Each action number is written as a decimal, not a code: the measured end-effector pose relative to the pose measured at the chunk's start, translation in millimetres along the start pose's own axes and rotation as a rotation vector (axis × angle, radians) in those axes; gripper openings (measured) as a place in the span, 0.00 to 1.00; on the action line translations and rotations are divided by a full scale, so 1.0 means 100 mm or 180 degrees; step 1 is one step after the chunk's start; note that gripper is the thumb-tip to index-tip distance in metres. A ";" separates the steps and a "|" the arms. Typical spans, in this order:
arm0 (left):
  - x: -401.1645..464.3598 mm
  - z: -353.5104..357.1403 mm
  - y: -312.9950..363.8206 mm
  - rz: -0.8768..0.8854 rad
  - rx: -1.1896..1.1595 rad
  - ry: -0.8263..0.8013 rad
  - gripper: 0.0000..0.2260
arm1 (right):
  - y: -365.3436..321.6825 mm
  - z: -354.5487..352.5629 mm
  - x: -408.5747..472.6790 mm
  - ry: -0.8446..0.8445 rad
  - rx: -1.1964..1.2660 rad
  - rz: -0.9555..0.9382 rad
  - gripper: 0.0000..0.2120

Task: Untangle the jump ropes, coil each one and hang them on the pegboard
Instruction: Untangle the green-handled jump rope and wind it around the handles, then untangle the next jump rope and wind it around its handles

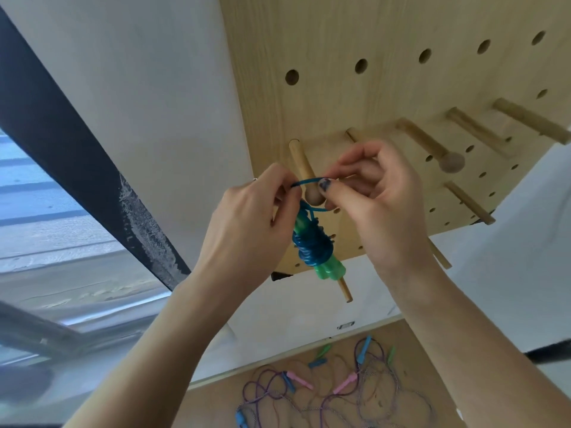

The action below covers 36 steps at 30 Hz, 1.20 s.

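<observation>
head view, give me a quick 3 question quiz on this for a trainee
1. True or false: the coiled blue rope with green handles already hangs free of both hands.
2. Multiple choice: the rope's loop is stretched across which part of the pegboard? A) an empty hole B) the knobbed peg nearest the board's left edge C) the board's bottom edge
3. Short answer: what lies on the surface below?

Key
1. False: the left hand and right hand each pinch the loop.
2. B
3. A tangle of ropes with pink, blue and green handles, not yet coiled.
</observation>
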<state>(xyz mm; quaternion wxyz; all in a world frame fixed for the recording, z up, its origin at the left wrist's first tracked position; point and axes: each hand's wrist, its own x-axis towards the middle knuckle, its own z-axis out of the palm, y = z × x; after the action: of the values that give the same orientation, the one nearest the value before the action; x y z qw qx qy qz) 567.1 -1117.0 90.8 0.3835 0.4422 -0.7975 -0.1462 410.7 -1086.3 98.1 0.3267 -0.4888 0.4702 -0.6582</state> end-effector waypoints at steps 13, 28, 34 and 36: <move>0.19 0.17 -0.16 -0.0058 -0.0066 0.0197 0.04 | 0.18 0.15 0.12 0.0135 -0.0311 0.0116 0.05; 0.26 0.28 -0.19 -0.0244 -0.0465 0.0206 0.04 | 0.38 0.21 0.18 0.0150 0.0192 0.0348 0.04; 0.07 0.30 -0.25 -0.0388 -0.0613 0.0149 0.06 | 0.52 0.14 -0.05 -0.0025 -0.0010 0.0468 0.13; -0.07 0.32 -0.32 -0.0493 -0.0709 0.0324 0.07 | 0.61 0.10 -0.18 -0.0018 -0.0156 0.0336 0.14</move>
<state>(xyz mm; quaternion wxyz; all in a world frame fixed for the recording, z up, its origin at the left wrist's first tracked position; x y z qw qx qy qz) 564.3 -1132.9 48.2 0.4577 0.4640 -0.7193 -0.2403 423.9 -1093.8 35.9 0.3503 -0.4731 0.5103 -0.6270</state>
